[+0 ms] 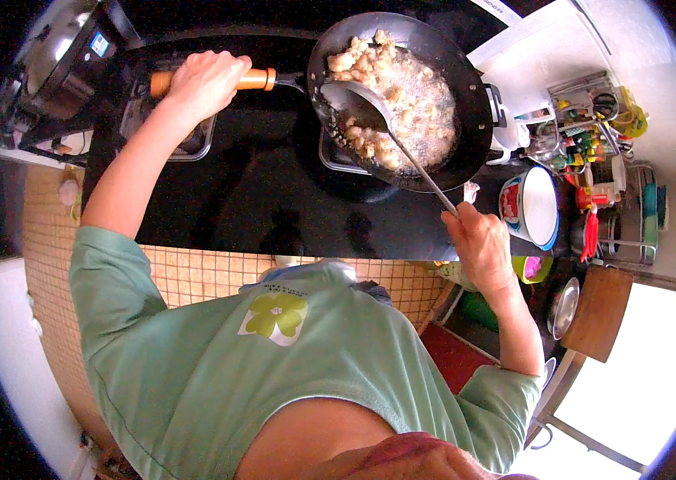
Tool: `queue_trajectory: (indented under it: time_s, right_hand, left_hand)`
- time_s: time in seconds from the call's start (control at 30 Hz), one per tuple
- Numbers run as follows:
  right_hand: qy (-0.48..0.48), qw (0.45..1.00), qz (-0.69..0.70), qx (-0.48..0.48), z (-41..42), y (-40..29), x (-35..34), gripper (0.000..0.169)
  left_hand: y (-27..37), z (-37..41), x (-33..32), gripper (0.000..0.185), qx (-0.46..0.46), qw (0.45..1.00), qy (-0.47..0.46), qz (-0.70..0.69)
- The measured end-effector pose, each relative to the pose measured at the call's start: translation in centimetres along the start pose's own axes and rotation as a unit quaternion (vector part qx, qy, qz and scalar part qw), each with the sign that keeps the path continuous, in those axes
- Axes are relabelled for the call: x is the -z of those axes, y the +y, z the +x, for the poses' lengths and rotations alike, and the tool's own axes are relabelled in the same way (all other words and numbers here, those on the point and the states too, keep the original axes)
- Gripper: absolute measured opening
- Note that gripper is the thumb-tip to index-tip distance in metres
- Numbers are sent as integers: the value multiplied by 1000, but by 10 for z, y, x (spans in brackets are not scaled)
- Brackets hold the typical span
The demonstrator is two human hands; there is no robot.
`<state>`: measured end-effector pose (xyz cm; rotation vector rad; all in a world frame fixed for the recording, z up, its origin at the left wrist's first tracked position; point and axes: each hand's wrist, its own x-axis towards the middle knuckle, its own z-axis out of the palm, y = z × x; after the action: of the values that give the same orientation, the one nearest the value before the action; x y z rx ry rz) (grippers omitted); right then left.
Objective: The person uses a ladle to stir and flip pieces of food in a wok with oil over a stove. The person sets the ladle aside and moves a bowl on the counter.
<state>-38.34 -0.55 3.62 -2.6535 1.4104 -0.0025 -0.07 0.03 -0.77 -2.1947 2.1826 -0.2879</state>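
My left hand (209, 84) is closed around the wooden handle (257, 79) of a dark wok (467, 66), which sits tilted over the right side of a black stove top. Pale, lumpy food pieces (368, 60) lie in foaming, bubbling liquid inside it. In my right hand (482, 246) is the handle of a metal ladle (419, 165). The ladle's bowl rests in the left part of the wok, among the pieces. Which way the bowl's hollow faces is hard to tell.
A white enamel basin (539, 204) with coloured decoration stands right of the wok. Behind it are a white pitcher (509, 135) and a wire rack (578, 108) of bottles. A wooden cutting board (602, 312), a metal bowl (566, 309) and red-handled scissors (591, 231) are farther right.
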Motion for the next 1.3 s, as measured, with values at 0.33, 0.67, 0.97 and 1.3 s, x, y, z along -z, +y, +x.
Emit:
queue_trajectory:
  time_s: [0.33,0.67,0.97,1.3]
  right_hand:
    - [40,988,-138,-49,9,41,-10,23]
    - [129,979,-142,-67,58,59,12,26]
    - [127,976,-171,39,110,54,-22,24]
    - [68,930,-308,189,48,49,-4,4]
  left_hand:
    - [0,2,0,17,2,1000,-12,-5]
    - [-2,0,1,16,11,1000,-8,3]
    - [0,0,-3,16,6,1000,11,1]
    - [-5,1,-8,31,8,1000,-22,20]
